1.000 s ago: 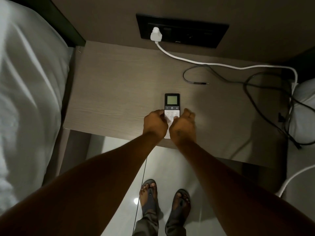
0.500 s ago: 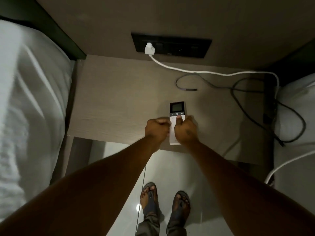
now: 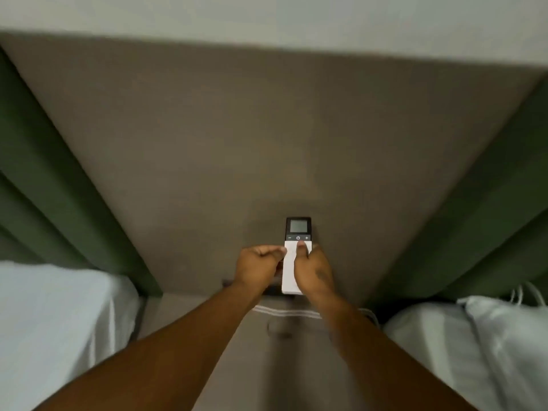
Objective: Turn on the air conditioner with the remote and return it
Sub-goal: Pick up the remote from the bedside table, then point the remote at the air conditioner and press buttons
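Observation:
The air conditioner remote (image 3: 297, 237), white with a black top and a grey screen, is held upright in the air in front of the brown wall panel. My right hand (image 3: 312, 269) grips its lower right side, thumb resting on the white face just below the power button. My left hand (image 3: 261, 266) is curled against the remote's left edge, fingertips touching it. No air conditioner is in view.
The bedside table (image 3: 237, 351) lies below my arms with a white cable (image 3: 284, 312) across it. White bedding is at the left (image 3: 53, 321) and right (image 3: 474, 345). Green headboard panels (image 3: 44, 188) flank the brown wall.
The remote has come up off the table and both hands rose with it. My view tilted up, so the wall fills the frame and the floor and feet dropped out.

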The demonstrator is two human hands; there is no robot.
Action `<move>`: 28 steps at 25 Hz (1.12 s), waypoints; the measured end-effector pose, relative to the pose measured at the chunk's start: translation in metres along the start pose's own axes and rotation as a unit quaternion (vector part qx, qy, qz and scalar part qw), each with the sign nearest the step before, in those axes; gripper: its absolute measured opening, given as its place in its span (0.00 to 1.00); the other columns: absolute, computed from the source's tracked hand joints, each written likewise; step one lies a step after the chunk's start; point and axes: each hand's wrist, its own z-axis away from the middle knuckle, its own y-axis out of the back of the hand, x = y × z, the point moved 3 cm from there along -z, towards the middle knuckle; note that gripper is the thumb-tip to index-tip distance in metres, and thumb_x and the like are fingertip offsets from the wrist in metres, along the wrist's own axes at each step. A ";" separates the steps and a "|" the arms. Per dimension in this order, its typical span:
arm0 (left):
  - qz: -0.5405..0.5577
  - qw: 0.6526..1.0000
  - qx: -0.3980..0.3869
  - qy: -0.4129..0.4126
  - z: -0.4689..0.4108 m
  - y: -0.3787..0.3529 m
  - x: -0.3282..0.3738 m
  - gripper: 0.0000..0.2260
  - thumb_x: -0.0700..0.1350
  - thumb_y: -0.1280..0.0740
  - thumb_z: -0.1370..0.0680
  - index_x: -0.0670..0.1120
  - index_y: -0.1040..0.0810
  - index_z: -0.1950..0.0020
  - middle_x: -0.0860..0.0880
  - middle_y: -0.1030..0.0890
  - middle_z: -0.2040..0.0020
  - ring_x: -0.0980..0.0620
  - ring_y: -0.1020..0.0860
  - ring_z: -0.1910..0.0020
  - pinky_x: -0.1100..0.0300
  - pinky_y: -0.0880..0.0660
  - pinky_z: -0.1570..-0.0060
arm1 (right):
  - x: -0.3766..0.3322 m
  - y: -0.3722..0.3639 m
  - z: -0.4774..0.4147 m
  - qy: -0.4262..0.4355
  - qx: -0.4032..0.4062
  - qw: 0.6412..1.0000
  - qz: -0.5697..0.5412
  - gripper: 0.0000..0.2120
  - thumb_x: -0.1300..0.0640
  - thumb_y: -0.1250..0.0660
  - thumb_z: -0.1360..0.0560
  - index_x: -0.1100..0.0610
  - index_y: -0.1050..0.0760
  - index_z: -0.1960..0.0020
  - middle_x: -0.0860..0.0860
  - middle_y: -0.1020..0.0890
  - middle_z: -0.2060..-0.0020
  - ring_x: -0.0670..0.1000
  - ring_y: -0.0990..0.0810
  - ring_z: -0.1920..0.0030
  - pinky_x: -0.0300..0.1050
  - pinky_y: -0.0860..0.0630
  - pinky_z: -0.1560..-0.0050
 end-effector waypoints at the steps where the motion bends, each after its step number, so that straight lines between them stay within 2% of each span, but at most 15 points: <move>1: 0.003 0.999 -0.007 -0.038 0.009 -0.005 0.053 0.04 0.38 0.28 0.25 0.41 0.14 0.57 0.43 0.14 0.61 0.48 0.16 0.65 0.58 0.19 0.62 | -0.046 0.024 0.008 0.023 0.014 0.999 -0.021 0.19 0.48 0.45 0.18 0.62 0.27 0.40 0.61 0.18 0.46 0.59 0.18 0.54 0.43 0.28 0.61; 4: -0.004 0.991 -0.015 -0.132 0.044 -0.012 0.179 0.04 0.38 0.28 0.26 0.40 0.14 0.59 0.44 0.16 0.67 0.49 0.22 0.71 0.58 0.24 0.64 | -0.158 0.085 0.041 0.087 0.046 0.993 -0.060 0.17 0.49 0.44 0.19 0.61 0.27 0.42 0.60 0.17 0.47 0.59 0.17 0.53 0.46 0.23 0.56; 6: -0.011 0.982 -0.034 -0.188 0.078 -0.014 0.257 0.06 0.39 0.28 0.26 0.41 0.14 0.62 0.41 0.16 0.66 0.48 0.23 0.70 0.54 0.23 0.63 | -0.225 0.127 0.073 0.134 0.057 0.985 -0.092 0.17 0.49 0.44 0.19 0.61 0.26 0.42 0.59 0.17 0.48 0.59 0.17 0.52 0.50 0.20 0.52; 8: -0.024 0.969 -0.052 -0.240 0.118 -0.012 0.323 0.08 0.40 0.29 0.25 0.43 0.13 0.63 0.40 0.15 0.64 0.47 0.20 0.68 0.52 0.21 0.61 | -0.281 0.164 0.108 0.172 0.070 0.977 -0.105 0.17 0.49 0.44 0.19 0.61 0.27 0.42 0.57 0.18 0.50 0.56 0.18 0.56 0.47 0.20 0.59; 10: -0.029 0.958 -0.050 -0.281 0.155 -0.006 0.374 0.08 0.40 0.29 0.25 0.44 0.13 0.62 0.43 0.14 0.64 0.48 0.16 0.67 0.56 0.19 0.63 | -0.324 0.194 0.143 0.189 0.079 0.973 -0.107 0.17 0.48 0.45 0.19 0.59 0.27 0.42 0.53 0.20 0.54 0.50 0.21 0.64 0.41 0.28 0.70; 12: -0.019 0.948 -0.054 -0.312 0.189 -0.001 0.411 0.07 0.39 0.30 0.24 0.42 0.13 0.60 0.45 0.14 0.64 0.49 0.15 0.65 0.60 0.19 0.65 | -0.353 0.214 0.176 0.210 0.086 0.967 -0.118 0.17 0.46 0.45 0.19 0.58 0.27 0.43 0.52 0.21 0.57 0.47 0.22 0.65 0.39 0.31 0.73; 16: -0.017 0.935 -0.029 -0.354 0.245 0.012 0.451 0.07 0.39 0.31 0.23 0.43 0.14 0.59 0.46 0.13 0.62 0.50 0.15 0.65 0.60 0.19 0.65 | -0.389 0.235 0.230 0.228 0.086 0.957 -0.156 0.18 0.43 0.41 0.21 0.56 0.23 0.45 0.56 0.16 0.55 0.55 0.16 0.61 0.39 0.27 0.71; 21: -0.082 0.912 0.047 -0.398 0.291 0.067 0.476 0.09 0.42 0.31 0.22 0.48 0.15 0.62 0.50 0.14 0.60 0.51 0.15 0.65 0.60 0.18 0.66 | -0.424 0.215 0.281 0.249 0.008 0.951 -0.181 0.16 0.45 0.39 0.22 0.57 0.22 0.49 0.57 0.15 0.60 0.56 0.16 0.65 0.40 0.25 0.71; 23: -0.138 0.888 0.097 -0.427 0.309 0.099 0.488 0.10 0.44 0.33 0.22 0.51 0.17 0.63 0.52 0.14 0.62 0.53 0.16 0.65 0.60 0.18 0.64 | -0.442 0.196 0.302 0.269 -0.033 0.943 -0.191 0.15 0.46 0.39 0.22 0.57 0.21 0.50 0.57 0.14 0.60 0.57 0.16 0.64 0.41 0.24 0.69; 24: -0.172 0.870 0.130 -0.443 0.319 0.116 0.494 0.11 0.45 0.34 0.22 0.52 0.18 0.63 0.53 0.15 0.64 0.55 0.17 0.65 0.63 0.19 0.65 | -0.452 0.185 0.313 0.278 -0.056 0.939 -0.196 0.15 0.47 0.39 0.22 0.57 0.21 0.50 0.57 0.14 0.60 0.57 0.16 0.64 0.42 0.24 0.68; 26: -0.244 0.828 0.201 -0.463 0.340 0.154 0.502 0.11 0.45 0.36 0.21 0.52 0.18 0.61 0.56 0.17 0.65 0.59 0.19 0.66 0.72 0.27 0.70 | -0.469 0.155 0.338 0.287 -0.104 0.930 -0.206 0.14 0.48 0.39 0.23 0.58 0.21 0.51 0.57 0.15 0.60 0.57 0.16 0.64 0.43 0.23 0.67; 28: -0.289 0.799 0.256 -0.461 0.361 0.190 0.501 0.11 0.45 0.37 0.21 0.51 0.17 0.59 0.57 0.18 0.66 0.61 0.21 0.66 0.75 0.32 0.73 | -0.482 0.124 0.366 0.291 -0.150 0.919 -0.219 0.13 0.49 0.39 0.23 0.57 0.21 0.52 0.57 0.15 0.60 0.57 0.16 0.63 0.44 0.22 0.65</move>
